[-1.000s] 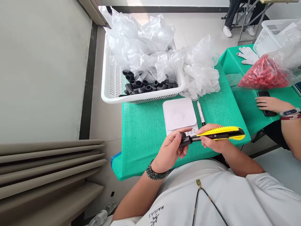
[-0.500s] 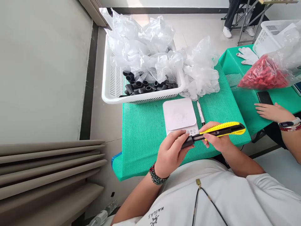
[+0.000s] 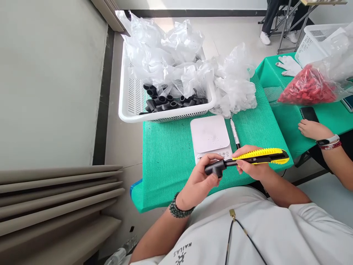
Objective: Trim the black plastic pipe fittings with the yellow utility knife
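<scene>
Between the thumb and fingers of my left hand (image 3: pixel 198 180) is a black tee pipe fitting (image 3: pixel 215 168), its side branch facing toward me. My right hand (image 3: pixel 252 167) grips a yellow and black utility knife (image 3: pixel 261 156). The knife's blade end points left and meets the right-hand opening of the fitting; whether the tip is inside the opening or at its rim I cannot tell. Just beyond both hands lies a white digital scale (image 3: pixel 210 134), with dark specks on its plate. A white marker with a black cap (image 3: pixel 235 133) lies to the right of the scale.
Behind the scale, a white plastic basket (image 3: pixel 165 117) holds black fittings (image 3: pixel 165 103) and filled clear bags (image 3: pixel 154 51). More crumpled bags (image 3: pixel 234 84) lie beside it. At right are a bag of red pieces (image 3: pixel 309 86), a white glove (image 3: pixel 289 65), a phone (image 3: pixel 309 114) and another person's hand (image 3: pixel 314 129).
My left hand has turned and opened its grip somewhat, so the tee fitting's branch now shows. The knife has dipped slightly. The other person's hand has curled its fingers.
</scene>
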`<action>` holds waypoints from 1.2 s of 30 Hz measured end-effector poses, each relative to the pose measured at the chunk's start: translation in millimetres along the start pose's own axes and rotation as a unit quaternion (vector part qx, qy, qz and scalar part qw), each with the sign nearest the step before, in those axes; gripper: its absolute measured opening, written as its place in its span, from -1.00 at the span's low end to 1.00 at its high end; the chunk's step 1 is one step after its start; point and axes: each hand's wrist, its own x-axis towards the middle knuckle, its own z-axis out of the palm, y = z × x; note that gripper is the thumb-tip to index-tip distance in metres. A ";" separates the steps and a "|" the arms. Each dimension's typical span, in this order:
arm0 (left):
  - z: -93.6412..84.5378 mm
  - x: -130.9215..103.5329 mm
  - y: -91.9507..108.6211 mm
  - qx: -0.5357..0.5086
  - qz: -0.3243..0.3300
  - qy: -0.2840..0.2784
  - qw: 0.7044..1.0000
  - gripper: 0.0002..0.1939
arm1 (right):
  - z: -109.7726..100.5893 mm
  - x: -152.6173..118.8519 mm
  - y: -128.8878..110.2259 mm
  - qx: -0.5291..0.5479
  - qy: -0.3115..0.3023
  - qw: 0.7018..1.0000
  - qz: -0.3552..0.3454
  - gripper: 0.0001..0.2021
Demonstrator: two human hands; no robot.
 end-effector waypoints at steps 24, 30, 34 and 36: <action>4.8 2.8 5.5 0.460 0.355 0.123 0.805 -0.62 | 3.3 -8.0 4.9 0.099 0.028 0.993 0.054 -0.79; 3.1 -0.5 4.9 0.434 0.372 0.125 0.811 -0.73 | 8.6 -9.6 2.5 0.127 0.015 0.990 0.051 -0.87; 3.4 -6.7 7.5 0.325 0.253 0.146 0.900 -0.75 | 8.9 -9.6 -6.0 0.090 0.009 0.995 0.036 -0.90; 4.2 -7.9 7.5 0.205 0.130 0.146 0.959 -0.61 | 7.4 -9.0 -9.8 0.040 -0.005 0.999 0.027 -0.90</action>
